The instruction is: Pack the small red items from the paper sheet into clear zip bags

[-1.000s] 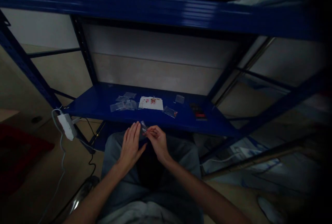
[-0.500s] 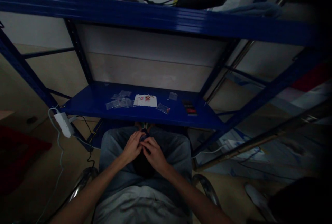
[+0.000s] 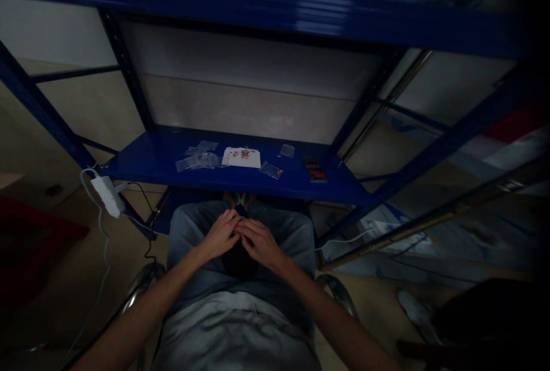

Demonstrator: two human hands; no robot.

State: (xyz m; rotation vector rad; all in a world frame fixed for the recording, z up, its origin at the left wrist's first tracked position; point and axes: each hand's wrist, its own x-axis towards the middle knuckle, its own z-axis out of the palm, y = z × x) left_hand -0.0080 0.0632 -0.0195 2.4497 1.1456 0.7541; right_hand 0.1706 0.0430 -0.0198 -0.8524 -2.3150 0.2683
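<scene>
Left hand [image 3: 221,234], right hand [image 3: 258,241], fingertips meeting, forearms converging

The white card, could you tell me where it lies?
In the head view, the white card lies on the blue shelf, just right of the clear bags.

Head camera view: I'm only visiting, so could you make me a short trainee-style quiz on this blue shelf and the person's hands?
1. True or false: the white card lies on the blue shelf beside small clear bags.
2. Where are the left hand and right hand? A: flat on the shelf. B: fingertips together over the lap. C: gripping the top beam.
3. What hangs by the shelf's left corner?
Key: 1 true. 2 B. 3 a white adapter on its cable.
</scene>
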